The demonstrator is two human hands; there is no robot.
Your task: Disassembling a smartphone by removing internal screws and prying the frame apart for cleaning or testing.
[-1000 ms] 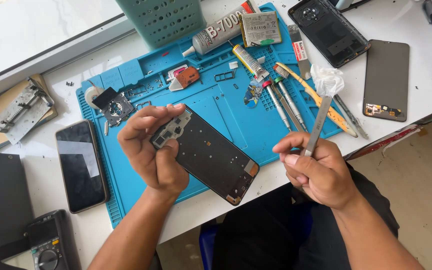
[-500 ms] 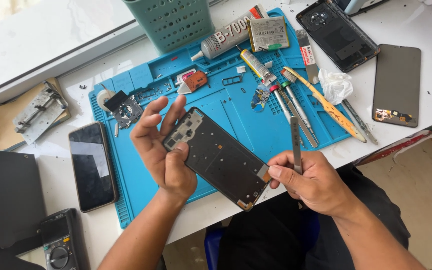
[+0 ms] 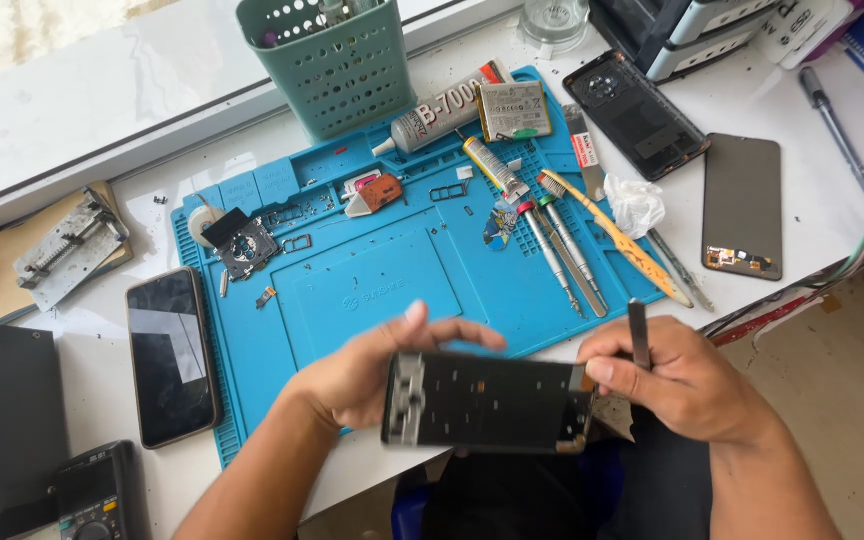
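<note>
Head view: left hand (image 3: 362,380) grasps the phone frame (image 3: 487,402) from behind and along its left end, fingers wrapped over the top edge, thumb side hidden. Frame lies level, long axis 9-to-3, dark inner face up, a metal bracket at its 9 o'clock end. It is held in the air just off the near edge of the counter (image 3: 92,250), not resting on it.

Right hand (image 3: 687,385) pinches the frame's 3 o'clock end with the thumb and is clenched around a thin metal tool (image 3: 639,335), whose tip stands up at 12 o'clock, clear of the frame.

Step in hand, as I judge it: inspecting or re-gripping the stripped frame between tool passes. The tool is parked, not working. A next move would call for turning the tip down to the frame's edge while the left hand keeps the frame from twisting.

Outward at 12 o'clock: blue work mat (image 3: 382,280) on the counter, carrying a row of screwdrivers (image 3: 562,250), a yellow brush (image 3: 612,235), a glue tube (image 3: 442,110) and a flat battery (image 3: 514,110). Green perforated basket (image 3: 327,65) beyond the mat. At 2 o'clock, a black back cover (image 3: 637,115) and a loose dark screen panel (image 3: 742,205). At 9 o'clock, a whole phone (image 3: 170,355) face up beside the mat.
</note>
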